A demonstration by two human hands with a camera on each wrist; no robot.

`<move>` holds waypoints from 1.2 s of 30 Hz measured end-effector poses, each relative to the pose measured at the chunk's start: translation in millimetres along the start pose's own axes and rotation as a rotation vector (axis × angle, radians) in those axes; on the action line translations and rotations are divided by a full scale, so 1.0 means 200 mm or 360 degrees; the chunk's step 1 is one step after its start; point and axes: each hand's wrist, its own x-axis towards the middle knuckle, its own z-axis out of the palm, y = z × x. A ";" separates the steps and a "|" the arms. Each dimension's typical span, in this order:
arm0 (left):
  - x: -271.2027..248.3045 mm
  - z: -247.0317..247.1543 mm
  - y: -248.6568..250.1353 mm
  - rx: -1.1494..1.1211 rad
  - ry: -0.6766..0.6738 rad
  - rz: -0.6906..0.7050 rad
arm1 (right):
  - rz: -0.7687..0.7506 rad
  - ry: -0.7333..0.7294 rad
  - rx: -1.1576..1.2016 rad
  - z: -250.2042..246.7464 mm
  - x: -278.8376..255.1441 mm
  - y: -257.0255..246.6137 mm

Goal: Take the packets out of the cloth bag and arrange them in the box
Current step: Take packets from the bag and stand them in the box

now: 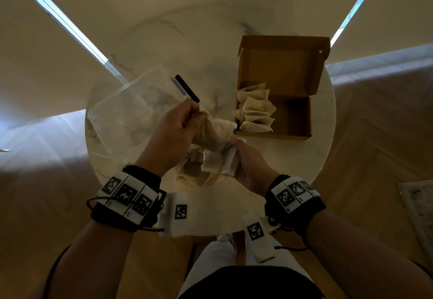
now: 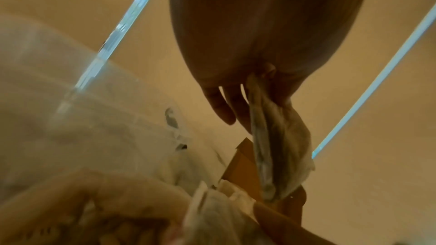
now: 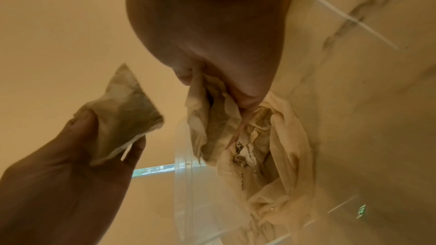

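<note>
My left hand (image 1: pixel 190 120) pinches a beige packet (image 1: pixel 212 132) and holds it up over the table's middle; in the left wrist view this packet (image 2: pixel 280 148) hangs from thumb and fingers. My right hand (image 1: pixel 236 150) grips a second packet (image 1: pixel 220 161) just above the cloth bag (image 1: pixel 192 178), which lies crumpled and open near the table's front edge. In the right wrist view that packet (image 3: pixel 207 122) is over the bag's mouth (image 3: pixel 285 156). The open cardboard box (image 1: pixel 295 120) stands at the right, with several packets (image 1: pixel 255 111) upright along its left side.
A clear plastic container (image 1: pixel 131 111) with a black clip lies tilted on the left of the round marble table (image 1: pixel 269 181). The box's lid (image 1: pixel 281 64) stands open at the back. Wooden floor surrounds the table.
</note>
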 end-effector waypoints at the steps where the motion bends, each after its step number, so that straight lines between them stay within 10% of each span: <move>1: 0.00 0.00 -0.01 -0.0060 -0.0013 -0.0018 | 0.0004 -0.0024 0.0029 0.00 -0.01 -0.01; 6: -0.03 0.01 -0.02 0.0175 0.0034 -0.0028 | 0.0044 -0.0164 0.0151 0.00 -0.04 -0.02; 12: -0.07 0.06 0.00 -0.0514 0.0039 -0.0268 | 0.0039 -0.0230 0.0280 0.00 -0.02 -0.01; 17: -0.11 0.14 -0.12 0.0065 -0.0042 -0.0287 | -0.0003 -0.0223 0.0235 0.02 -0.04 -0.03; 25: -0.11 0.14 0.01 -0.0333 -0.0020 -0.0174 | 0.0034 -0.0353 0.0365 0.02 -0.07 -0.03; 36: -0.12 0.20 -0.07 0.0237 0.0119 -0.0489 | -0.0125 -0.0284 0.0078 0.03 -0.08 -0.03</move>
